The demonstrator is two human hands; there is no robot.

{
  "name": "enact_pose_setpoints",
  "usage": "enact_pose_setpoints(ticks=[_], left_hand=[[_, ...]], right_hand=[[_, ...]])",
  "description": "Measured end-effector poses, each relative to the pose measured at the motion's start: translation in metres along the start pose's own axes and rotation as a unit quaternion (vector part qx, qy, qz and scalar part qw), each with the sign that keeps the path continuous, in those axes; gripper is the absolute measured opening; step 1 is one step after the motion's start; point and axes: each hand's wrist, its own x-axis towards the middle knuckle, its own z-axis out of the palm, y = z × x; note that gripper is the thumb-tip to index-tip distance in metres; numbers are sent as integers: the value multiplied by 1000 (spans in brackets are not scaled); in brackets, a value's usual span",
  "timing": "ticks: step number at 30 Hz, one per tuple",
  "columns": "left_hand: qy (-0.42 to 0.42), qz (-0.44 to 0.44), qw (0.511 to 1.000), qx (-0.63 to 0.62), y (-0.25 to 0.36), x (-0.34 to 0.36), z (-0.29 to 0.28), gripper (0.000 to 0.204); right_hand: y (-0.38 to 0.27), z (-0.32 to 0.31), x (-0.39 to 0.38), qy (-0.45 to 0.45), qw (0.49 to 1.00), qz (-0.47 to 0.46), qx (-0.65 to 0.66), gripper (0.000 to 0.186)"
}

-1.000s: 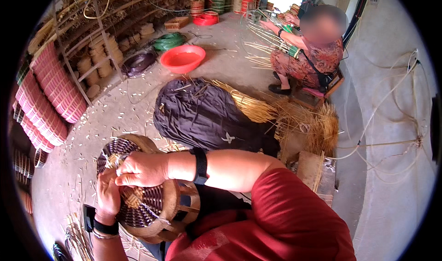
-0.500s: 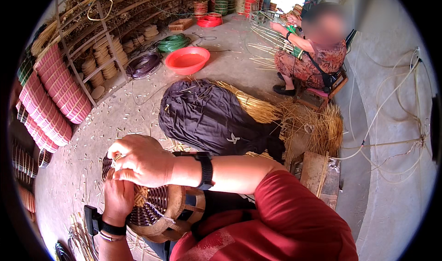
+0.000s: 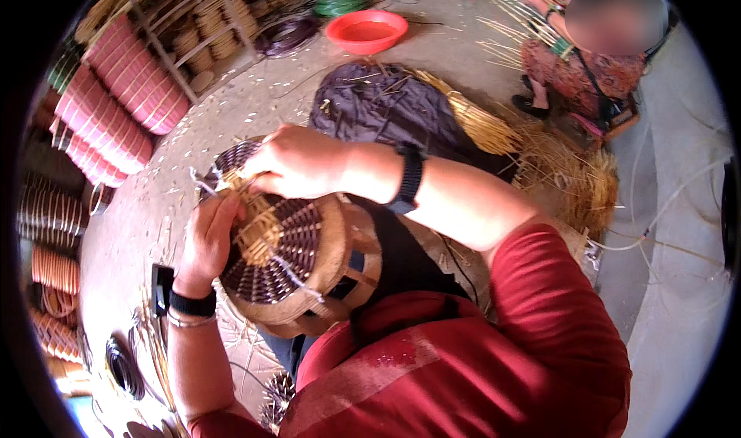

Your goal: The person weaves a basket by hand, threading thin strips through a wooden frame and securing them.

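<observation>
Hands: left (image 3: 207,237) & right (image 3: 293,162) grip closed on round, dark woven basket base (image 3: 282,257).

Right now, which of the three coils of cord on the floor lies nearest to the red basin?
The green coil, just left of the red basin. The purple coil lies farther left, and the black coil is far off, beside the left forearm.

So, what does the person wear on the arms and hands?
Both hands are bare, no gloves. The right arm has a red sleeve pushed up above the elbow and a black wristband. The left wrist carries a black band with a small black device, plus a thin bracelet.
</observation>
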Motion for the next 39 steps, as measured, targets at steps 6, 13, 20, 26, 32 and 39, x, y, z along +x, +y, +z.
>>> enact_pose_setpoints(ticks=[6,13,20,26,32,39], left_hand=[[-29,-101,979,-178,2,-12,-15,32],[-21,-154,952,-263,14,-7,-14,17],[119,-48,976,-179,-5,-8,27,14],[209,-20,974,-82,1,-9,46,12],[292,-29,956,31,19,-10,48,15],[309,4,950,48,16,-11,50,14]], right_hand=[[-31,0,-6,-11,970,-182,-163,26],[-31,1,-9,-65,965,-194,-165,22],[-32,-17,3,-10,987,-146,63,36],[-6,14,2,-47,900,168,399,19],[-7,8,13,-120,904,192,362,29],[10,13,21,-143,930,170,292,22]])
